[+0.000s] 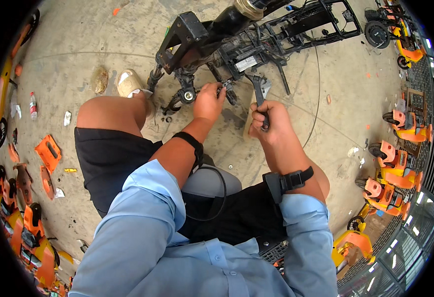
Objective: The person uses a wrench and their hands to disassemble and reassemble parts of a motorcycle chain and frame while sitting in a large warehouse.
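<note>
In front of me stands a bare black scooter frame (296, 37), with its thick front tube (227, 30) and bracket (190, 28) leaning over the lower fork parts (188, 94). My left hand (208, 103) reaches in beside the fork, fingers closed on a small dark metal part (223, 88) whose exact kind I cannot make out. To its right, my right hand (271, 118) grips the handle of a dark adjustable wrench (258, 89). The wrench's head points away from me, close to the frame, apart from the part at my left fingers.
Orange-and-yellow scooters (392, 161) line the right side, and more orange bodywork (34, 222) fills the left. An orange panel (48, 153), a plastic bottle (33, 105) and scraps lie on the concrete floor. A thin cable (318, 94) runs across it at right.
</note>
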Motion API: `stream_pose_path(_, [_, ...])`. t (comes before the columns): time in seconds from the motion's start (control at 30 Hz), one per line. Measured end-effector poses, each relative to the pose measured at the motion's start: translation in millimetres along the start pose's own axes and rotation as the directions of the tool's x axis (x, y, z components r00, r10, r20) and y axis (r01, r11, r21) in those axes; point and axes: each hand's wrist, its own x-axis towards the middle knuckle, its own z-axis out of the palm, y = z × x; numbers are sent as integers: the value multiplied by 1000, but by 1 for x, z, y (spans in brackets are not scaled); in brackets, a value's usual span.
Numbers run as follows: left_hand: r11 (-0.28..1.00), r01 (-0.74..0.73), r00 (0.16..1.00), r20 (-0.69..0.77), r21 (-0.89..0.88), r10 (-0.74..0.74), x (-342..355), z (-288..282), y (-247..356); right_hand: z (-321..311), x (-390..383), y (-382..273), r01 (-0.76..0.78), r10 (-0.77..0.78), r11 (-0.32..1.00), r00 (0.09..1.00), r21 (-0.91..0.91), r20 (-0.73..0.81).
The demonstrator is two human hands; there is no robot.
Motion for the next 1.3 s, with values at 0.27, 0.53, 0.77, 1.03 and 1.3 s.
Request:
stream_pose_path(0.27, [960,-222,975,21,169,222,-2,-5,3,16,36,20,320,-375,822,927,-471,-25])
stream_pose_path(0.53, [888,-435,900,45,146,434,-5,-12,13,25,68,27,304,-345,859,938,-413,-27])
stream_pose_path(0.77, [860,-497,866,139,119,481,-6,-17,12,21,63,29,298,-344,884,936,-359,-69])
stream_pose_path(1.03, [892,-445,894,108,81,436,-7,-18,12,17,69,25,348,-387,877,920,-331,-57])
stream_pose_path(1.3, [878,-475,878,88,47,470,-4,-18,13,17,75,29,378,-405,895,911,-237,-76])
